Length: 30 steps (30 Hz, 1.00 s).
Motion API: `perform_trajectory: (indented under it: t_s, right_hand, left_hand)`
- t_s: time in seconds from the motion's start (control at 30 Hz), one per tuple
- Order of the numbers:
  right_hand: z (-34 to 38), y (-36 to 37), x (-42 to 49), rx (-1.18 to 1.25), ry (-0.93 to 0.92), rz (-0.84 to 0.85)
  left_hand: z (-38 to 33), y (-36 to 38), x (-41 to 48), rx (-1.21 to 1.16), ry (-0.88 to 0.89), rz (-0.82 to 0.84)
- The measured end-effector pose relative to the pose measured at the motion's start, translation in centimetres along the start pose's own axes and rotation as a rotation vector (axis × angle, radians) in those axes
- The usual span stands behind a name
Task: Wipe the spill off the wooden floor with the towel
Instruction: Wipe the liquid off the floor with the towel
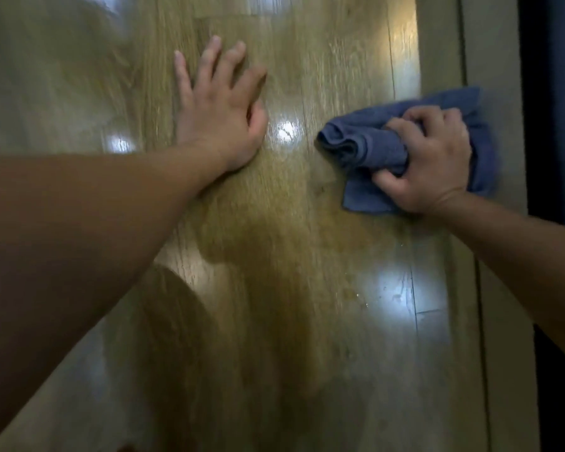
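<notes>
My right hand (428,161) grips a bunched blue towel (366,145) and presses it onto the wooden floor (307,239) near the right edge of the boards. My left hand (219,106) lies flat on the floor to the left of the towel, fingers spread, holding nothing. A wet sheen with small droplets (362,298) shows on the boards below the towel, toward me. The picture is motion-blurred.
A pale grey threshold or door frame (444,44) runs along the right side of the floor, with a dark blue surface (555,93) beyond it. Bright light reflections (287,130) glare on the boards. A dark round shadow (177,314) falls at lower centre.
</notes>
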State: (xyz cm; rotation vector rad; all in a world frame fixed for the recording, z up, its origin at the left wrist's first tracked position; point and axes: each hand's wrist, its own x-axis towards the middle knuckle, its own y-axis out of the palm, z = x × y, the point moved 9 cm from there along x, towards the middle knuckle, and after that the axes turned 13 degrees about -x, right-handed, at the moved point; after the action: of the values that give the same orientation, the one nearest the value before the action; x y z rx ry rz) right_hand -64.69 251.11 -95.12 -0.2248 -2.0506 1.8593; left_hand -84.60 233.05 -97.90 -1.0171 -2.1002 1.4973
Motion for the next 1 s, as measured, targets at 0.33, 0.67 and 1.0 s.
perform_trajectory:
  t_s: [0.33,0.67,1.0]
  right_hand:
    - [4.3,-1.2,-2.0,0.034,0.332,0.077]
    - [6.1,-0.4,5.0,0.058,0.196,0.092]
    - [21.2,-3.8,-4.6,0.04,-0.494,0.161]
  left_hand:
    - [5.1,-3.6,-10.1,0.166,-0.371,0.621]
    - [8.7,-2.2,-16.1,0.079,-0.378,0.532]
    - [8.6,-3.4,-17.0,0.061,-0.368,0.465]
